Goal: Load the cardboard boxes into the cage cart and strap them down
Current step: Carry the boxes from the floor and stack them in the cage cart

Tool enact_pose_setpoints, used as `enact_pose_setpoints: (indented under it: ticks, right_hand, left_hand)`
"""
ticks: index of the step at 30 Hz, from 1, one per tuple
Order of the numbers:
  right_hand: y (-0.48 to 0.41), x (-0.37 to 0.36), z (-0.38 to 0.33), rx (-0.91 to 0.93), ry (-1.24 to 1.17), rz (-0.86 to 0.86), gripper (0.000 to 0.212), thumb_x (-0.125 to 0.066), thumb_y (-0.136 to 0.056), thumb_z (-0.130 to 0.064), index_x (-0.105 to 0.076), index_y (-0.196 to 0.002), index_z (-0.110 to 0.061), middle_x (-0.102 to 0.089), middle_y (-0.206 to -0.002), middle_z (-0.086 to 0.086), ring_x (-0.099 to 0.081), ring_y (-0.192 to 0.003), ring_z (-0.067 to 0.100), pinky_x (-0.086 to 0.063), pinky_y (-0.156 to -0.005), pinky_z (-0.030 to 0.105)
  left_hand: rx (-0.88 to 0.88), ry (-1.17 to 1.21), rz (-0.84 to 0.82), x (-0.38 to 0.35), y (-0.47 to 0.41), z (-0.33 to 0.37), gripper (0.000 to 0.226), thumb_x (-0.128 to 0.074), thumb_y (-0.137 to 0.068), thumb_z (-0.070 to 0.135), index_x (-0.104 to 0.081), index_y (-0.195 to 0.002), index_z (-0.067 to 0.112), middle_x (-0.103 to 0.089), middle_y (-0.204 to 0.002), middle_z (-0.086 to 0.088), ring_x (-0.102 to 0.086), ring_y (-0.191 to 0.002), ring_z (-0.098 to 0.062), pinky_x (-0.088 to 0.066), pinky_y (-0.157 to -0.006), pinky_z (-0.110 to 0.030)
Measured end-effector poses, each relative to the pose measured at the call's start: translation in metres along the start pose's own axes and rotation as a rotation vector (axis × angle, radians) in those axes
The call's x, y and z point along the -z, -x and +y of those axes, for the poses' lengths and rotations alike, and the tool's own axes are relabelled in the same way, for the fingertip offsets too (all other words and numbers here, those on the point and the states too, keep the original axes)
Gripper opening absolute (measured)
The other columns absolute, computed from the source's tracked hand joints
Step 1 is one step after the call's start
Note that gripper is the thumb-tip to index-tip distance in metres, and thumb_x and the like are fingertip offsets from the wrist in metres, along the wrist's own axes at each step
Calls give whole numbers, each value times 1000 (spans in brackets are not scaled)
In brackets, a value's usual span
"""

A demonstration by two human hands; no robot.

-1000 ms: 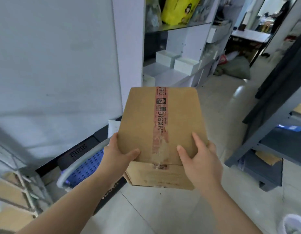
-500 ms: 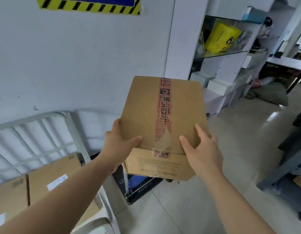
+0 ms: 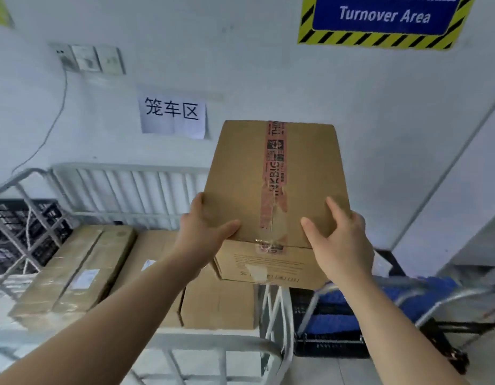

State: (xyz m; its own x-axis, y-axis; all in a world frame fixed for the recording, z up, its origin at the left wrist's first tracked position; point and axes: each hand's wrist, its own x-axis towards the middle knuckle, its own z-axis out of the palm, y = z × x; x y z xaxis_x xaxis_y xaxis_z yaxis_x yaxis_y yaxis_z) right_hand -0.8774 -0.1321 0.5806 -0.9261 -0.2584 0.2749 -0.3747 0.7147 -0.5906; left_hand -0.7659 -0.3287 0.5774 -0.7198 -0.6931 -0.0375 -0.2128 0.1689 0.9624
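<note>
I hold a brown cardboard box (image 3: 240,173) with red printed tape down its top, raised in front of me. My left hand (image 3: 204,232) grips its near left corner and my right hand (image 3: 340,240) grips its near right corner, thumbs on top. The box hangs above the right end of the white metal cage cart (image 3: 124,187). Inside the cart lie several cardboard boxes: a long one (image 3: 74,270) on the left, one (image 3: 146,254) in the middle partly behind my arm, and one (image 3: 218,304) directly below the held box. No strap is visible.
The cart's near rail (image 3: 213,341) crosses the bottom of the view. A blue hand trolley with a grey handle (image 3: 338,315) stands right of the cart. Black crates (image 3: 15,229) sit at far left. A white wall carries a "Turnover Area" sign (image 3: 382,18) and a paper sign (image 3: 172,113).
My view has swung left from the shelves and floor to face the cage cart. The box, still gripped by both hands, now hangs over the boxes in the cart.
</note>
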Motion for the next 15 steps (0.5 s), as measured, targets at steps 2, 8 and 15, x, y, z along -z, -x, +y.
enact_pose_setpoints:
  ticks: [2,8,15]
  right_hand:
    - [-2,-25,-24,60,-26,-49,68,-49,-85,-60,-31,-144,-33,-39,-137,8,-58,-105,25,-47,-78,34]
    - [2,-108,-95,172,-118,-215,66,-52,-85,-60,-34,-143,-34,-41,-135,7,-57,-106,25,-46,-81,35]
    - [9,-220,-173,168,-141,-383,67,-52,-85,-59,-33,-144,-34,-37,-142,6,-56,-112,26,-47,-89,40]
  left_hand:
    - [21,-20,79,30,-1,-10,82,-78,-78,28,-29,-143,29,-53,-127,1,-59,-105,-17,-52,-87,-33]
    - [141,-71,262,121,-11,-46,86,-78,-78,31,-26,-146,29,-46,-131,-1,-52,-107,-18,-44,-81,-29]
    - [257,-101,328,219,-55,-108,87,-80,-75,28,-29,-146,24,-52,-131,-2,-56,-110,-22,-49,-97,-44]
